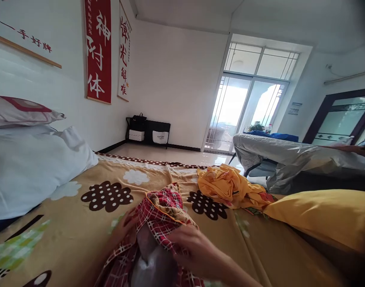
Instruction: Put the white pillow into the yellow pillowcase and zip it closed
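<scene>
Directly before me on the bed is a red plaid cloth (pixel 169 195) with white lines, orange edging and a patch of tan floral fabric. It is bunched up at the far end and spreads towards me. A dark grey, slightly shiny surface (pixel 154 259) shows between its sides; I cannot make out what it is. My right hand (pixel 190 245) is closed on the right side of the cloth, fingers curled over the fabric. At the cloth's left side, my left hand (pixel 127 223) grips the fabric, its fingertips partly hidden by the folds.
The bed has a tan patterned blanket (pixel 107 231). White (pixel 42 167) and checked pillows lie left. A crumpled orange cloth (pixel 227 185) and a yellow pillow (pixel 326 215) lie right. Beyond stand a plastic-covered table (pixel 290 149), a black rack (pixel 155 127) and glass doors (pixel 248 107).
</scene>
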The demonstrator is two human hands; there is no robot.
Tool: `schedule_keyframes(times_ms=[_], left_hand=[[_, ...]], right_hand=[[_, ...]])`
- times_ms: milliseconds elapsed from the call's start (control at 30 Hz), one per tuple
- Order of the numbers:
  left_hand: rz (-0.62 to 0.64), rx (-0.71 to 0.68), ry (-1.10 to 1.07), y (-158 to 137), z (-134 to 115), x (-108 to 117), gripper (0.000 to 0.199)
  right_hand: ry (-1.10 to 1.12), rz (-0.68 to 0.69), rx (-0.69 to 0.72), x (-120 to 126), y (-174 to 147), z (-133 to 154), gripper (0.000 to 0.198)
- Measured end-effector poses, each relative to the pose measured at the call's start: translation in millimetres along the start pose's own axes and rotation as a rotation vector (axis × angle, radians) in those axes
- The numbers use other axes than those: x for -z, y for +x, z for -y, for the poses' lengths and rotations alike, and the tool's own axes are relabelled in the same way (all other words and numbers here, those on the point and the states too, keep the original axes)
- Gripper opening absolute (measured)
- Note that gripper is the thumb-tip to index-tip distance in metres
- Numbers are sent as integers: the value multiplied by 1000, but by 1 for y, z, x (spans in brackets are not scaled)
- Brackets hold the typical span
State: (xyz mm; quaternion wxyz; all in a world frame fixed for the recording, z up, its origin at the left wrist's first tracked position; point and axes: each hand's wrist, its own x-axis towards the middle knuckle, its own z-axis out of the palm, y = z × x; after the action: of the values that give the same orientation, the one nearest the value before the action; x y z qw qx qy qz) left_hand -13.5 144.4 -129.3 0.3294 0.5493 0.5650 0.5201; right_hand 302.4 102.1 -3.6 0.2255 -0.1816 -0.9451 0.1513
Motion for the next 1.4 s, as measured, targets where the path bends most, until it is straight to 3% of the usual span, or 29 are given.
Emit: schedule_keyframes(times_ms=[67,100,200,300,367,467,533,600,700,767,867,1000,1100,1200,1300,1400], left_hand=[[61,-31,36,-12,-11,-7,76],[77,-44,78,-17,-14,-10,71],[75,-76,211,-24,-14,-12,64],[58,-90,234,-22,-5,-10,69],[-2,-90,248,-19,-2,-8,77],[-168,-186,460,-20,-18,-12,78],[-173,-294,654,-23,-47,-22,73],[-22,-391,768,-28,-85,-40,76],[301,-480,797,-29,-139,-75,81],[447,-467,753,-24,-165,-93,64],[504,-426,657,-11,-187,-99,32],[406,-388,627,2,-199,-66,28],[371,-294,639,2,-202,-30,28],[283,-214,730,0,-203,4,26],[171,-219,799,-2,-207,37,25],[71,-90,769,-7,-211,71,36]], right_hand=[[-64,-176,-275,6,3,-37,49],[-71,-200,-360,4,2,-56,59],[-22,-116,-459,-23,-6,-100,85],[-47,-145,-415,-56,-12,-116,58],[-97,-193,-364,-66,-14,-116,40],[-127,-215,-326,-56,-18,-111,31],[-137,-236,-302,-42,-20,-104,30],[-165,-293,-242,-25,-24,-93,36],[-220,-477,-128,5,-30,-72,47],[-215,-628,-104,27,-36,-60,48],[-136,-849,-206,62,-50,-55,42],[20,-1128,-459,99,-72,-67,32],[94,-1274,-555,116,-86,-78,29],[98,-1335,-579,124,-94,-83,30],[39,-1389,-591,128,-101,-84,32],[-19,-1387,-626,131,-106,-87,35]])
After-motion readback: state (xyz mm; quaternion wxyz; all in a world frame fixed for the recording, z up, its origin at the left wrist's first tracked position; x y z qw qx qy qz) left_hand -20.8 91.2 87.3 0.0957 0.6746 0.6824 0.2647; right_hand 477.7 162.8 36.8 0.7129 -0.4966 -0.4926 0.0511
